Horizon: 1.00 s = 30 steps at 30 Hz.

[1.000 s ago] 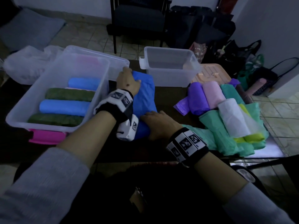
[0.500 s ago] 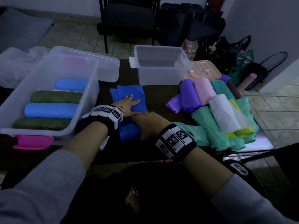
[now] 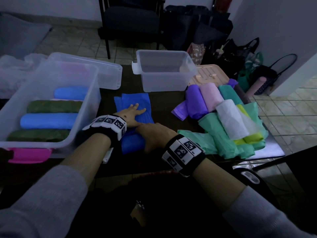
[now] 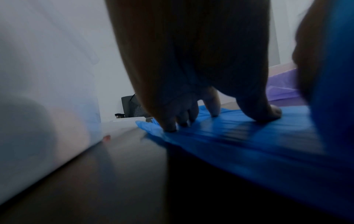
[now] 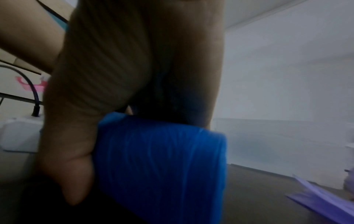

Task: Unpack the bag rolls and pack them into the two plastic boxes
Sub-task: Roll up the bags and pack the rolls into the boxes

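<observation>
A dark blue bag roll (image 3: 133, 143) lies on the dark table with its loose end (image 3: 135, 102) spread flat toward the far side. My left hand (image 3: 133, 111) presses that flat sheet (image 4: 249, 136) with straight spread fingers (image 4: 169, 127). My right hand (image 3: 154, 134) grips the rolled part (image 5: 161, 163), thumb down its left side. The large clear box (image 3: 89, 107) at left holds blue and green rolls (image 3: 49, 120). A small clear box (image 3: 164, 73) stands behind the sheet with nothing showing inside. Purple, pink, teal, white and yellow rolls (image 3: 228, 115) lie heaped at right.
A clear lid (image 3: 106, 73) leans behind the large box, a pink lid (image 3: 29, 154) lies under its near edge. A peach lid (image 3: 209, 74) sits behind the heap. A dark chair (image 3: 130, 19) and several bags (image 3: 240, 54) stand on the tiled floor beyond the table.
My left hand drew back from the sheet's far end toward me and now lies flat nearer the roll. The right hand stayed on the rolled part. The head view shifted slightly.
</observation>
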{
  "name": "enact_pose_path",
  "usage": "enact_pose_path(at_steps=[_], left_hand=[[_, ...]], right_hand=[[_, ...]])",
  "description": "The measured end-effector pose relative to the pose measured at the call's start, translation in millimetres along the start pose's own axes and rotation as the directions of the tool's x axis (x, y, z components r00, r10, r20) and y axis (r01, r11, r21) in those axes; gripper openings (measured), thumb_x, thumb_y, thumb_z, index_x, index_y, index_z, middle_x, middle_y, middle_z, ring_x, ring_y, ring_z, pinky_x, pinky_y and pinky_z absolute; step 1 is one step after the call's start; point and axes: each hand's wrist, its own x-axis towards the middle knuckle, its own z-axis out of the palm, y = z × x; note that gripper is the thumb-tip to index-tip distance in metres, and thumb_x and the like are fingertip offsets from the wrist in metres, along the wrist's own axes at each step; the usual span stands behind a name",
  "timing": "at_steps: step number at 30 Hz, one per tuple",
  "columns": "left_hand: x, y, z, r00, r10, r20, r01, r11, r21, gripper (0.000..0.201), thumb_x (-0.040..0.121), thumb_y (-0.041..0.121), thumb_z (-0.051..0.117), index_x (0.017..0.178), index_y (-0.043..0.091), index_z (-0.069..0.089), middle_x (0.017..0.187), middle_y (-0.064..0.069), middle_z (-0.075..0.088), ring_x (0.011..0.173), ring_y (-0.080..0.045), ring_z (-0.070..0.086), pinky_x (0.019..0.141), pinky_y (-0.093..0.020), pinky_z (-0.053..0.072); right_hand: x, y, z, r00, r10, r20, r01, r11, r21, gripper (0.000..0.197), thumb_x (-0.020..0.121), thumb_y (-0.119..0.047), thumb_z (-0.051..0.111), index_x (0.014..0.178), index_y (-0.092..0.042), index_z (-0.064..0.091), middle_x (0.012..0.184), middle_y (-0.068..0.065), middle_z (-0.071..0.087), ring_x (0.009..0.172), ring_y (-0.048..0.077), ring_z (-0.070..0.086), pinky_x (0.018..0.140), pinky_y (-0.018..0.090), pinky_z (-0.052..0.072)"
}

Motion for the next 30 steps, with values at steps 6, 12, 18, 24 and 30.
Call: enact_pose_path(at_steps=[6, 12, 18, 24, 30], left_hand=[[-1.1, 1.8, -2.9, 1.000, 0.003, 0.021, -0.003, 1.000, -0.019, 0.080, 0.090, 0.026, 0.058, 0.150, 0.026, 0.005, 0.158, -0.006, -0.011, 0.146, -0.024, -0.008, 0.118, -0.043, 0.006], [-0.2, 2.4, -0.4, 1.000, 0.006, -0.009, -0.006, 0.999, -0.032, 0.076, 0.093, 0.023, 0.053, 0.150, 0.024, 0.003, 0.158, -0.006, -0.011, 0.146, -0.024, -0.007, 0.117, -0.040, 0.005], [-3.9, 0.3, -0.6, 0.999, 0.015, -0.047, -0.020, 0.994, -0.110, 0.077, 0.091, 0.021, 0.057, 0.150, 0.024, 0.008, 0.158, -0.007, -0.006, 0.146, -0.024, -0.005, 0.117, -0.039, 0.004], [-24.3, -1.8, -5.0, 0.932, -0.107, -0.346, 0.012, 0.963, -0.268, 0.034, 0.091, 0.025, 0.058, 0.123, 0.014, 0.059, 0.140, -0.007, 0.047, 0.128, -0.023, 0.043, 0.105, -0.033, 0.033], [-54.0, 0.0, -1.3, 0.945, -0.173, -0.279, 0.065, 0.932, -0.358, 0.022, 0.087, 0.030, 0.064, 0.103, 0.016, 0.071, 0.111, -0.001, 0.067, 0.100, -0.012, 0.058, 0.083, -0.022, 0.039]], right_hand=[[-7.8, 5.0, -0.2, 1.000, 0.021, -0.011, -0.019, 0.990, 0.139, 0.065, 0.077, -0.014, 0.073, 0.131, -0.014, 0.037, 0.131, 0.005, 0.048, 0.118, 0.023, 0.049, 0.093, 0.032, 0.039], [2.9, 7.8, 3.9, 0.999, 0.007, -0.047, -0.003, 0.997, 0.083, 0.064, 0.072, -0.022, 0.078, 0.127, -0.012, 0.047, 0.129, 0.007, 0.043, 0.118, 0.024, 0.043, 0.096, 0.034, 0.038], [4.6, 16.6, -2.7, 0.997, 0.011, -0.070, 0.000, 0.987, 0.163, 0.069, 0.069, -0.024, 0.082, 0.130, -0.013, 0.050, 0.131, 0.005, 0.049, 0.122, 0.021, 0.045, 0.097, 0.029, 0.037], [12.5, 25.6, -7.3, 0.995, 0.043, -0.090, -0.020, 0.970, 0.243, 0.065, 0.063, -0.026, 0.086, 0.118, -0.010, 0.055, 0.120, 0.003, 0.054, 0.105, 0.015, 0.050, 0.083, 0.024, 0.040], [21.3, 30.0, -19.0, 0.999, 0.027, -0.030, -0.019, 0.966, 0.256, 0.052, 0.065, -0.029, 0.085, 0.109, -0.007, 0.065, 0.101, 0.001, 0.062, 0.090, 0.012, 0.055, 0.076, 0.023, 0.042]])
